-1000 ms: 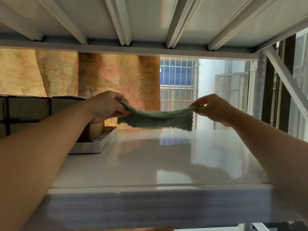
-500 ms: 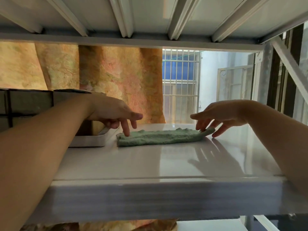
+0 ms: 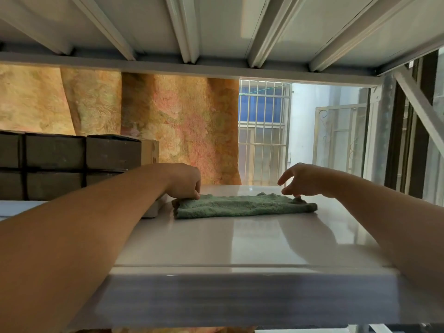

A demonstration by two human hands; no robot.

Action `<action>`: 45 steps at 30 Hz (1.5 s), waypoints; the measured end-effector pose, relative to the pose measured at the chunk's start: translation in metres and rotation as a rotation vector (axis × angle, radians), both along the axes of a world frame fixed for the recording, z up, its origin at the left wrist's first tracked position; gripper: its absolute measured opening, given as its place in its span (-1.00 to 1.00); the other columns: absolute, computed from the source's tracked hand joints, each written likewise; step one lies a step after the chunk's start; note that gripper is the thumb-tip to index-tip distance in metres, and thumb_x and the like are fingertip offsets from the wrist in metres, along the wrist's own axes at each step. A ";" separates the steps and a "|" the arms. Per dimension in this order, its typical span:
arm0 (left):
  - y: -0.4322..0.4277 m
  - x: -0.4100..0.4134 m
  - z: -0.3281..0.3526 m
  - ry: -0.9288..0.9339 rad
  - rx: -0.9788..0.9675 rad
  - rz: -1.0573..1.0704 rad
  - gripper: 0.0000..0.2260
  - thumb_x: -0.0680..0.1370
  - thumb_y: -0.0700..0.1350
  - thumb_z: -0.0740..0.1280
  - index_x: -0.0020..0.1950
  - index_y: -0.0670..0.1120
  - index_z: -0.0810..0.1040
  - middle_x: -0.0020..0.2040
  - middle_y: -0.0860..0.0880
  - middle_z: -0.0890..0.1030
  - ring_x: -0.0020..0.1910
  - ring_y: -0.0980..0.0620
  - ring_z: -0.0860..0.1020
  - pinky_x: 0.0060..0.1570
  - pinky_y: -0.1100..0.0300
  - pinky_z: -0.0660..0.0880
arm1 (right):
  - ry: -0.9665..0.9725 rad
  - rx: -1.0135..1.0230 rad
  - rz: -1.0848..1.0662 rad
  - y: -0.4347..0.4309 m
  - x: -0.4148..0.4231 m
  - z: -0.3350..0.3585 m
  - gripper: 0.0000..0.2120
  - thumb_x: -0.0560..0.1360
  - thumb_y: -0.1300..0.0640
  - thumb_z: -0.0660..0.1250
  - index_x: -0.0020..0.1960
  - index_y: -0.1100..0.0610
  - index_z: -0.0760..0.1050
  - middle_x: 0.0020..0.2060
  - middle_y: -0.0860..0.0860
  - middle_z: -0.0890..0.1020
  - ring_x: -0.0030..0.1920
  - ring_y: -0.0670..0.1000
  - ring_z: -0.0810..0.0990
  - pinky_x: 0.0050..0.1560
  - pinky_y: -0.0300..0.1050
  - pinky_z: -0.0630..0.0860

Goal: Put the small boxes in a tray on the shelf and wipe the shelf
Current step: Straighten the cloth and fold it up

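Laid flat a moment ago, the green cloth now lies spread a little wider on the white shelf, and both my hands have shifted at its ends. From the left: the small boxes already sit stacked in their tray at the shelf's left side, so that half of the job looks done; my left hand has its grip closed, pinching the cloth's left corner just beside the tray. My right hand hovers over the right corner with fingers loosely parted, holding nothing, and the wiping itself seems barely begun.
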State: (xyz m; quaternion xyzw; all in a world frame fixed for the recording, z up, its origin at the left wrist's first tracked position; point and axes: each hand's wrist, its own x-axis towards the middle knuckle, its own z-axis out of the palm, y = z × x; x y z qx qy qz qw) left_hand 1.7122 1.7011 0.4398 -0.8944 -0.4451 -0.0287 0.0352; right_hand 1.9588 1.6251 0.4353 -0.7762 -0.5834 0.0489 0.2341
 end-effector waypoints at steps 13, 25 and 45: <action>0.009 -0.010 0.008 -0.255 0.047 0.005 -0.82 0.54 -0.09 0.35 0.03 -0.14 0.69 -0.01 -0.05 0.69 -0.08 0.05 0.59 -0.07 0.20 0.50 | -0.242 0.077 -0.048 0.016 -0.009 -0.004 -0.81 0.51 0.24 0.32 0.07 0.21 0.64 -0.05 0.06 0.66 -0.07 0.01 0.61 0.03 -0.16 0.58; -0.002 -0.012 0.010 -0.257 0.025 0.121 -0.82 0.46 -0.29 0.38 0.05 -0.19 0.65 -0.04 -0.10 0.64 -0.20 0.05 0.51 -0.33 0.28 0.42 | -0.276 0.141 -0.045 0.018 -0.010 -0.013 -0.61 0.49 0.16 0.39 0.29 0.13 0.45 0.29 0.09 0.49 0.19 0.11 0.51 0.19 -0.13 0.43; -0.029 -0.006 0.021 0.067 -0.430 -0.072 -0.89 0.46 -0.13 0.44 -0.11 -0.07 0.53 -0.17 -0.06 0.48 -0.25 0.08 0.44 -0.23 0.31 0.48 | 0.184 -0.336 -0.125 -0.013 0.005 0.011 -0.53 0.45 0.04 0.43 0.27 0.25 0.47 -0.35 0.05 0.41 -0.38 -0.04 0.43 -0.43 -0.30 0.46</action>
